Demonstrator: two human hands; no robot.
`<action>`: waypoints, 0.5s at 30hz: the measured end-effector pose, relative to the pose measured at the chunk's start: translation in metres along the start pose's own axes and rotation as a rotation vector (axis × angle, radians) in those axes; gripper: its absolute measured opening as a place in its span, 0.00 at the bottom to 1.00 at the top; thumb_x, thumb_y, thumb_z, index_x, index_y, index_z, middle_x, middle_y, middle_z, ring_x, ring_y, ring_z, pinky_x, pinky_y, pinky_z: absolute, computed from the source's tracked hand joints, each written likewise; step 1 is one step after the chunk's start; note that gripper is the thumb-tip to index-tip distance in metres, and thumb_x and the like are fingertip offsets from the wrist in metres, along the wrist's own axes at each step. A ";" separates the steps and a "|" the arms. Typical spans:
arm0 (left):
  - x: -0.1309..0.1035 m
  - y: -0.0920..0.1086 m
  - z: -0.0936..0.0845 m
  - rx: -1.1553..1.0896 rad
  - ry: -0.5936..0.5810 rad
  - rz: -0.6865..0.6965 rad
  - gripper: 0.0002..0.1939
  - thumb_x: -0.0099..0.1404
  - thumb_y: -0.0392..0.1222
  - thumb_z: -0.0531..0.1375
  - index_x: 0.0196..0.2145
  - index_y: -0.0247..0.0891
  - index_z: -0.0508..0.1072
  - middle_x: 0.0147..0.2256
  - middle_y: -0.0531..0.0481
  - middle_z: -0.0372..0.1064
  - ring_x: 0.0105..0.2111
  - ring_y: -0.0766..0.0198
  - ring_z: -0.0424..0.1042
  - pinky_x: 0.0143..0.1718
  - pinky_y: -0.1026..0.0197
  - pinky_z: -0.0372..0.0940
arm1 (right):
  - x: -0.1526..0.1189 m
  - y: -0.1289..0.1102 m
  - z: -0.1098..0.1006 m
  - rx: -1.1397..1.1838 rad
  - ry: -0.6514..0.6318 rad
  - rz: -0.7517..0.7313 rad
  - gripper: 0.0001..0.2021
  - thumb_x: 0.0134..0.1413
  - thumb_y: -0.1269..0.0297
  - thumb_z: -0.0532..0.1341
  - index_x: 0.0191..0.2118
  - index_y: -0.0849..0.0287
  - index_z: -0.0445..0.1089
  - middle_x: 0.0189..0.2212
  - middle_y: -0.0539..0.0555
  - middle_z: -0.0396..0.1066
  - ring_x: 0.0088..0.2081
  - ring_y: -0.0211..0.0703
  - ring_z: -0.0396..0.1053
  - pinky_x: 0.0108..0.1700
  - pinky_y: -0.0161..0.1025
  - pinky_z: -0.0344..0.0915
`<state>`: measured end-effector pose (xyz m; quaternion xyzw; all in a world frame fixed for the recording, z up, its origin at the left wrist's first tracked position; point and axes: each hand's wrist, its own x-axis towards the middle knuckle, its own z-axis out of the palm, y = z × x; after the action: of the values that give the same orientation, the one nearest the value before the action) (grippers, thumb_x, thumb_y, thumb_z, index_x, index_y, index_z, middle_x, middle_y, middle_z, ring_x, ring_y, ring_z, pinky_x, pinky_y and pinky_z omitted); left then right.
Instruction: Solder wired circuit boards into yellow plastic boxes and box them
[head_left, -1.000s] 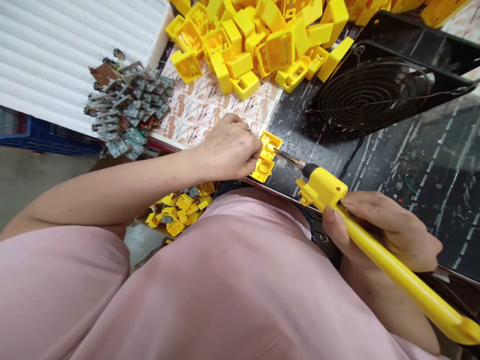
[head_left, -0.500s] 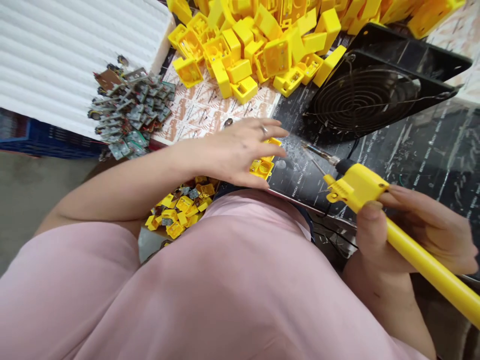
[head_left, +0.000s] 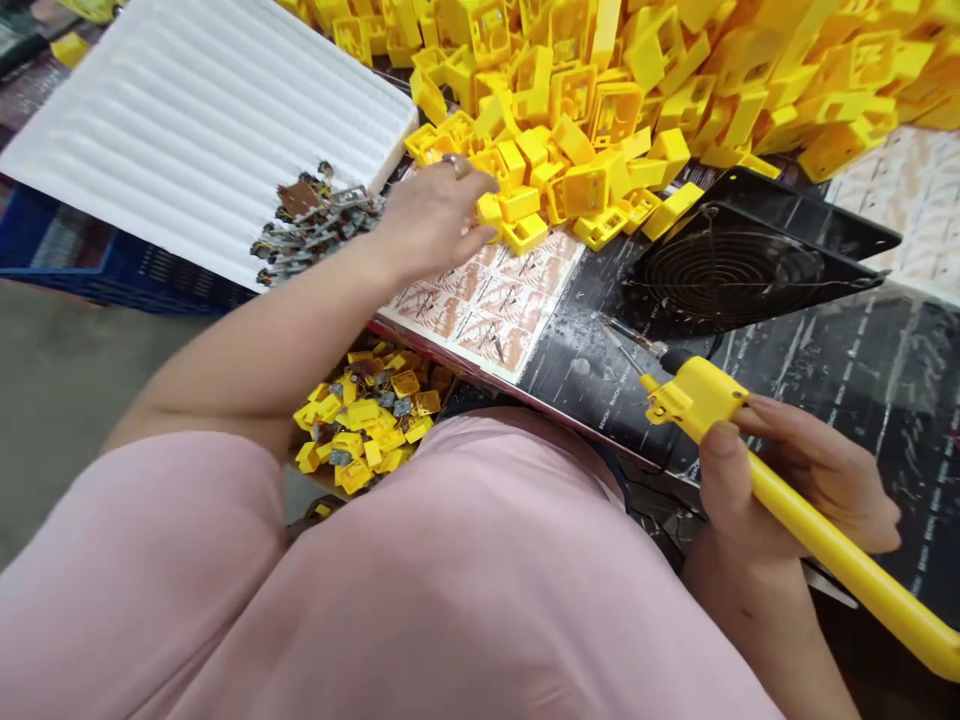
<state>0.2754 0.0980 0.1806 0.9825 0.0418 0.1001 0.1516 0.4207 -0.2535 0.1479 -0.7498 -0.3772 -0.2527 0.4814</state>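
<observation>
My right hand [head_left: 795,470] is wrapped round a yellow soldering tool [head_left: 840,530], whose thin metal tip points left over the black mat [head_left: 592,390]. On the left, my left hand [head_left: 442,215] reaches to the near edge of a heap of yellow plastic housings [head_left: 574,95]. Its fingers are apart and touch or hover at a small housing [head_left: 491,212]; nothing is seen gripped. Just behind my left forearm lies a pile of small grey circuit parts [head_left: 315,230], partly covered by the arm.
A black fan [head_left: 720,265] with a wire guard stands behind the tool tip. White ribbed foam [head_left: 202,130] rests over a blue crate [head_left: 67,245] at left. Below the table edge is a box of yellow and grey parts [head_left: 367,420].
My left hand has moved up and left, from the yellow pieces at the table's front edge to the heap. Those pieces no longer show there. The view has shifted; my right hand still holds the tool.
</observation>
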 end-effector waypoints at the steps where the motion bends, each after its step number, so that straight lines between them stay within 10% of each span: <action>1: 0.017 -0.005 0.012 -0.003 0.019 -0.023 0.34 0.65 0.63 0.64 0.64 0.50 0.69 0.64 0.43 0.66 0.68 0.40 0.60 0.64 0.42 0.63 | 0.001 0.002 0.003 0.040 0.024 -0.056 0.18 0.45 0.57 0.78 0.44 0.52 0.82 0.30 0.50 0.82 0.23 0.43 0.76 0.20 0.35 0.67; 6: 0.061 -0.022 0.047 0.046 0.089 -0.263 0.31 0.67 0.57 0.61 0.64 0.44 0.69 0.64 0.38 0.64 0.60 0.41 0.68 0.60 0.43 0.67 | 0.000 0.010 0.007 0.138 0.045 -0.118 0.25 0.49 0.54 0.78 0.54 0.53 0.81 0.35 0.54 0.83 0.25 0.44 0.78 0.21 0.34 0.68; 11: 0.028 0.016 0.034 -0.001 -0.112 -0.135 0.25 0.72 0.49 0.56 0.62 0.37 0.71 0.59 0.38 0.69 0.55 0.47 0.75 0.59 0.46 0.69 | 0.005 0.013 0.012 0.166 0.069 -0.052 0.31 0.46 0.44 0.78 0.55 0.49 0.80 0.38 0.52 0.83 0.30 0.43 0.79 0.31 0.37 0.76; 15: 0.004 0.030 0.038 -0.248 -0.015 -0.106 0.25 0.72 0.45 0.51 0.62 0.32 0.69 0.58 0.37 0.73 0.56 0.54 0.75 0.58 0.51 0.70 | 0.011 0.008 0.017 0.159 0.047 -0.135 0.32 0.48 0.37 0.73 0.55 0.51 0.80 0.37 0.52 0.82 0.28 0.43 0.78 0.30 0.38 0.76</action>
<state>0.2890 0.0586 0.1553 0.9533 0.0796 0.0892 0.2772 0.4340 -0.2362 0.1446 -0.6760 -0.4341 -0.2714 0.5300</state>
